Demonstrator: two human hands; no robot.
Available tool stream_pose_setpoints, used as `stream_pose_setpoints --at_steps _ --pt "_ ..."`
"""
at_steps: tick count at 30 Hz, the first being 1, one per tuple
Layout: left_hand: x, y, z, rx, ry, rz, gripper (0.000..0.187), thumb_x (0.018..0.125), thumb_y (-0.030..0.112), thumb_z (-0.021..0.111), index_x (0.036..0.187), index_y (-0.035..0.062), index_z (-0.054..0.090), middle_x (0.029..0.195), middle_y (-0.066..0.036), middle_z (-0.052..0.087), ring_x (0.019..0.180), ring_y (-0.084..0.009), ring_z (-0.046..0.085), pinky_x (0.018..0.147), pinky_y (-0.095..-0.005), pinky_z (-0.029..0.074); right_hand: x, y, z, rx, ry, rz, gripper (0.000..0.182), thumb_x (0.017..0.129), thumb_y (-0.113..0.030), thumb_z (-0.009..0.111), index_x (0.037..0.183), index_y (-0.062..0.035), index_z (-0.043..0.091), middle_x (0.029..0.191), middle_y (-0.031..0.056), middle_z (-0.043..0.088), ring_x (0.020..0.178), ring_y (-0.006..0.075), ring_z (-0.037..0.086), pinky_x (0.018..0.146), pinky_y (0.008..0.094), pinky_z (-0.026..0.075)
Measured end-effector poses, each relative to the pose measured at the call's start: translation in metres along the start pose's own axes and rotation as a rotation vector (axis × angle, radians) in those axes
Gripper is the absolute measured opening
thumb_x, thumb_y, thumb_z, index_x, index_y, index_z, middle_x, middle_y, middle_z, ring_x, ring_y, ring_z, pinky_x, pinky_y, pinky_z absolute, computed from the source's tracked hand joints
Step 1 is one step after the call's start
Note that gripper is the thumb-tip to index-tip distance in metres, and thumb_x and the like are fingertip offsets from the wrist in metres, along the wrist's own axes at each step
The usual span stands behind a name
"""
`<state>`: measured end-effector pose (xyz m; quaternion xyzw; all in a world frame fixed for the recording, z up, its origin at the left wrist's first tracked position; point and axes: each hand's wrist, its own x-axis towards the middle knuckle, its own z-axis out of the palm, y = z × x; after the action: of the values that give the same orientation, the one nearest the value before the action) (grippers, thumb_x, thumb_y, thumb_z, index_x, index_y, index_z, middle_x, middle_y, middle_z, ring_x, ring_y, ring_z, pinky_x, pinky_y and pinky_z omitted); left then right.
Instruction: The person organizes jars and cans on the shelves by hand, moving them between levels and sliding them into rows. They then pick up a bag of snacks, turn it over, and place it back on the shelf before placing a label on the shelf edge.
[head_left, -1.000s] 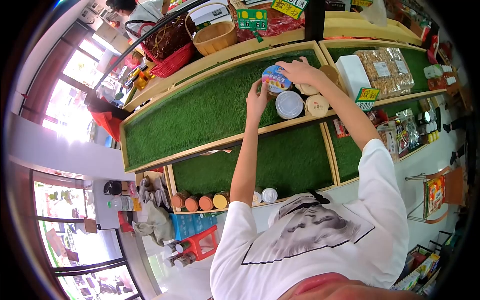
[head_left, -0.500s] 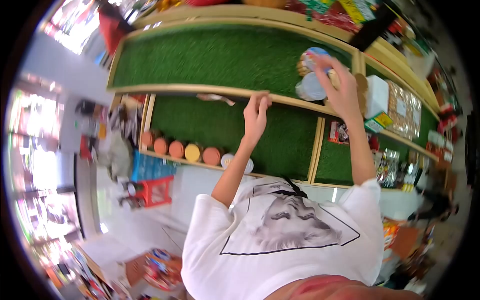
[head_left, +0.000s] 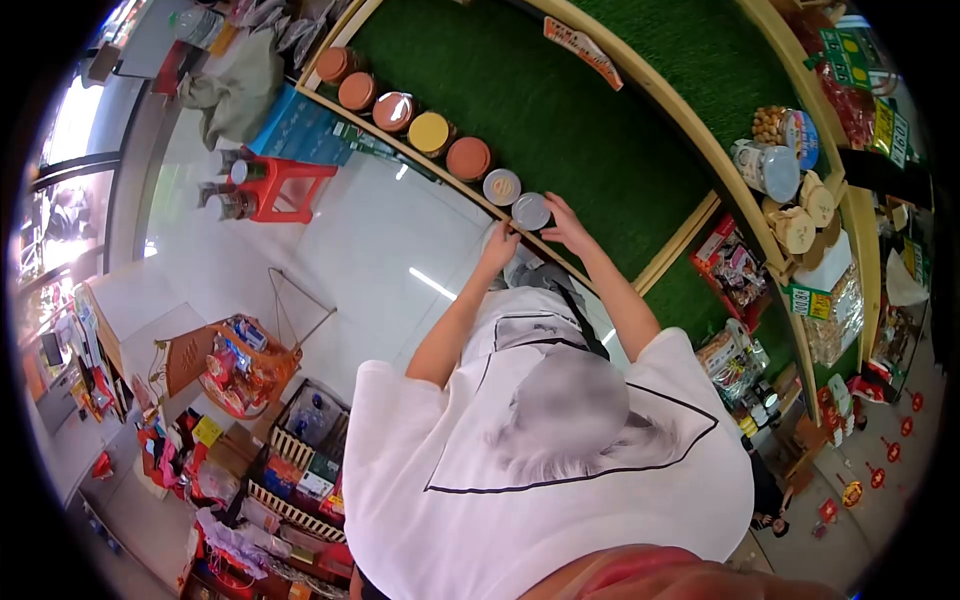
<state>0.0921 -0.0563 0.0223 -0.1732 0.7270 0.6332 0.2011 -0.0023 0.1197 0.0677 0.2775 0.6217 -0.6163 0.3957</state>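
Head cam: both hands dropped from the upper shelf to the lower shelf (head_left: 600, 150); left hand (head_left: 499, 247) and right hand (head_left: 566, 224) now flank the silver-lidded jar (head_left: 531, 211) at its front edge, fingers loosely open, touching but not gripping it yet

The silver-lidded jar (head_left: 531, 211) showed only its lid; both hands hid its body, so the grip could not be judged. The left hand (head_left: 498, 248) and right hand (head_left: 567, 226) were too small to tell the fingers apart. Print on the price tags (head_left: 812, 300) was unreadable. The upper shelf (head_left: 700, 50) was cut off by the frame's top edge.
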Motion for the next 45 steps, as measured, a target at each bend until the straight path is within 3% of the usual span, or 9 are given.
stream_pose_setpoints --at_steps 2,4,8,9,11,17,26,37,45 --pt "0.004 0.022 0.005 -0.179 0.023 -0.107 0.061 0.092 0.020 0.061 0.146 0.0007 0.039 0.133 -0.019 0.060 0.118 -0.0295 0.059 0.097 -0.0376 0.047 0.017 0.013 0.014 -0.033 -0.001 -0.074 0.060 0.097 -0.043 0.060 0.148 -0.0158 0.043 0.135 0.0104 0.055 0.102 0.0272 0.066 0.087 0.0418 0.055" --pt "0.035 -0.045 0.026 -0.155 0.028 -0.107 0.056 0.090 0.016 0.061 0.141 0.0015 0.041 0.113 -0.013 0.062 0.084 -0.0190 0.059 0.067 -0.0324 0.049 0.035 0.018 0.024 -0.016 0.047 -0.163 0.057 0.097 -0.040 0.061 0.145 -0.0147 0.046 0.133 0.0090 0.057 0.103 0.0245 0.065 0.084 0.0400 0.056" --pt "0.037 -0.030 0.031 -0.414 -0.027 -0.081 0.055 0.089 0.013 0.057 0.140 -0.0022 0.041 0.135 -0.020 0.054 0.125 -0.0290 0.053 0.103 -0.0388 0.044 0.079 0.057 0.016 -0.075 0.206 -0.347 0.037 0.092 -0.032 0.069 0.121 -0.0103 0.061 0.110 0.0052 0.066 0.096 0.0163 0.063 0.077 0.0336 0.054" --pt "0.017 0.009 0.021 -0.390 -0.068 -0.249 0.049 0.091 0.011 0.056 0.137 -0.0012 0.043 0.130 -0.018 0.057 0.118 -0.0237 0.057 0.093 -0.0378 0.050 0.059 0.048 0.018 -0.155 0.269 -0.302 0.038 0.092 -0.035 0.069 0.119 -0.0103 0.062 0.109 0.0048 0.066 0.096 0.0167 0.063 0.076 0.0337 0.054" --pt "0.010 0.004 0.026 -0.414 -0.076 -0.160 0.052 0.092 0.011 0.060 0.138 -0.0010 0.040 0.127 -0.017 0.057 0.110 -0.0202 0.060 0.082 -0.0339 0.053 0.034 0.047 0.010 -0.158 0.304 -0.286 0.044 0.092 -0.041 0.068 0.122 -0.0096 0.061 0.110 0.0083 0.068 0.097 0.0200 0.064 0.081 0.0348 0.053" --pt "-0.019 0.055 0.043 -0.110 -0.266 0.282 0.064 0.095 0.015 0.067 0.144 -0.0009 0.030 0.148 -0.018 0.039 0.121 -0.0265 0.056 0.089 -0.0366 0.054 -0.087 0.037 -0.017 -0.166 0.554 -0.632 0.050 0.092 -0.035 0.069 0.134 -0.0117 0.057 0.118 0.0139 0.065 0.105 0.0272 0.064 0.091 0.0388 0.051" --pt "-0.065 0.266 0.063 -0.207 -0.325 1.066 0.058 0.100 0.010 0.057 0.147 0.0032 0.025 0.162 -0.027 0.013 0.143 -0.0372 0.036 0.113 -0.0459 0.036 -0.254 -0.078 -0.014 0.040 0.710 -1.280 0.058 0.090 -0.019 0.072 0.143 -0.0092 0.051 0.126 0.0143 0.047 0.114 0.0253 0.055 0.092 0.0336 0.049" --pt "0.007 0.443 0.090 -0.078 -0.464 1.066 0.049 0.108 0.026 0.045 0.147 0.0015 0.032 0.147 -0.020 0.043 0.131 -0.0263 0.048 0.108 -0.0405 0.041 -0.236 -0.190 -0.060 0.383 0.417 -1.457 0.092 0.091 0.001 0.065 0.160 -0.0068 0.004 0.162 0.0181 0.016 0.136 0.0250 0.047 0.108 0.0354 0.045" --pt "0.034 0.457 0.108 0.141 -0.378 0.825 0.047 0.108 0.038 0.040 0.139 0.0029 0.045 0.120 -0.018 0.062 0.116 -0.0225 0.058 0.099 -0.0364 0.044 -0.213 -0.178 -0.076 0.316 0.391 -1.363 0.102 0.089 -0.005 0.071 0.160 -0.0077 -0.002 0.153 0.0173 0.035 0.125 0.0251 0.057 0.098 0.0353 0.053"
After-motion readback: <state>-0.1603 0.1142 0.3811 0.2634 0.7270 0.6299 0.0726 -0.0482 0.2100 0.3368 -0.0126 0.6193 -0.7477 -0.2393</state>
